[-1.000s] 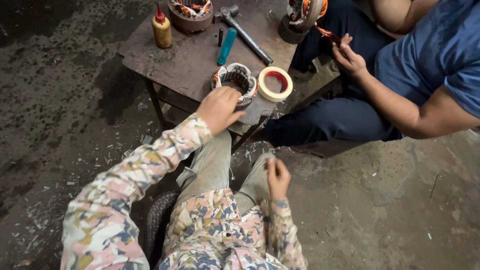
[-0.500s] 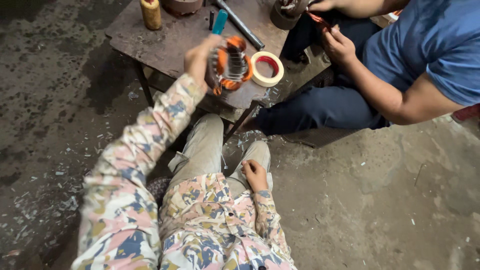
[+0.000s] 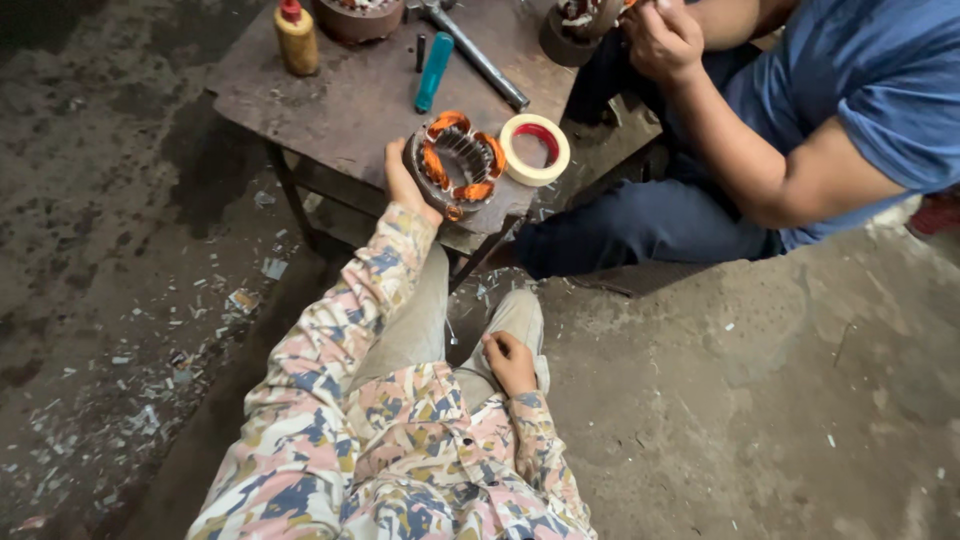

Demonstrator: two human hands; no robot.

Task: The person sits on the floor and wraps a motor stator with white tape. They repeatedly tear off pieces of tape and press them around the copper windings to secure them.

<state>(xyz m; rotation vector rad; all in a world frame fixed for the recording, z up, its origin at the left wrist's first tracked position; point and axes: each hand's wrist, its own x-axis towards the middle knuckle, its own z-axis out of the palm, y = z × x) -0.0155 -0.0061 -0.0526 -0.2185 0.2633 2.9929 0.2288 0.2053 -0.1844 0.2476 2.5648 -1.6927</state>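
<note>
Concrete floor (image 3: 120,330), dark, stained and littered with pale scraps, surrounds a low metal desk (image 3: 330,100) with a worn top. The left hand (image 3: 402,182) grips a motor stator (image 3: 455,163), a steel ring with orange-taped copper windings, at its near rim; the stator sits tilted at the desk's front edge, partly lifted. The right hand (image 3: 510,362) rests loosely curled on the knee, holding nothing.

Just beside the stator lies a roll of tape (image 3: 535,149); farther back are a teal-handled tool (image 3: 433,72), a long metal wrench (image 3: 480,55) and a yellow bottle (image 3: 297,38). A second person's hand (image 3: 665,40) works on another stator (image 3: 572,28) at the far corner.

Risks, as judged: a one-handed hold on a heavy ring at the desk edge could slip, dropping it to the floor and damaging the windings. Swinging it could knock the tape off. Loose scraps underfoot may give poor footing.
</note>
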